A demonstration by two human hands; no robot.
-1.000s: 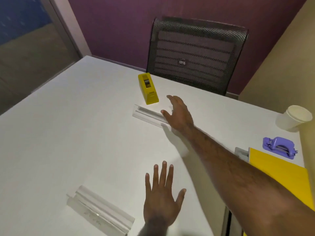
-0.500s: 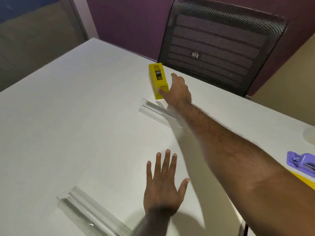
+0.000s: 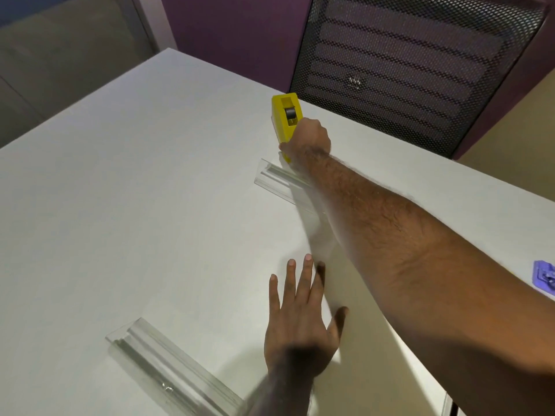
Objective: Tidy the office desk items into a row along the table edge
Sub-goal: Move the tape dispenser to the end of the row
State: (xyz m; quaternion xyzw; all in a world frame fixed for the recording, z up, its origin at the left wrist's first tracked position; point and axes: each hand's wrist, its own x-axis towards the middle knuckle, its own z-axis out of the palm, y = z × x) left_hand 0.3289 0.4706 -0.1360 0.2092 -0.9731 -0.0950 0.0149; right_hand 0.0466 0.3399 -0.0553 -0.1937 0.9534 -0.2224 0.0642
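A yellow tape dispenser (image 3: pixel 284 115) stands near the far edge of the white table (image 3: pixel 135 205). My right hand (image 3: pixel 309 138) reaches far across and is closed around the dispenser's near end. Just in front of it lies a clear acrylic holder (image 3: pixel 279 183), partly under my forearm. A second clear acrylic holder (image 3: pixel 168 367) lies near me at the lower left. My left hand (image 3: pixel 303 319) rests flat on the table with fingers spread, holding nothing. A purple hole punch (image 3: pixel 545 280) shows at the right edge, cut off by the frame.
A black mesh office chair (image 3: pixel 414 64) stands behind the table's far edge, against a purple wall. A glass partition lies to the left of the table. The table's right edge runs under my right arm.
My right hand moved forward from the far acrylic holder to the tape dispenser and closed on it. The view shifted closer and left; the cup and yellow folder left the frame.
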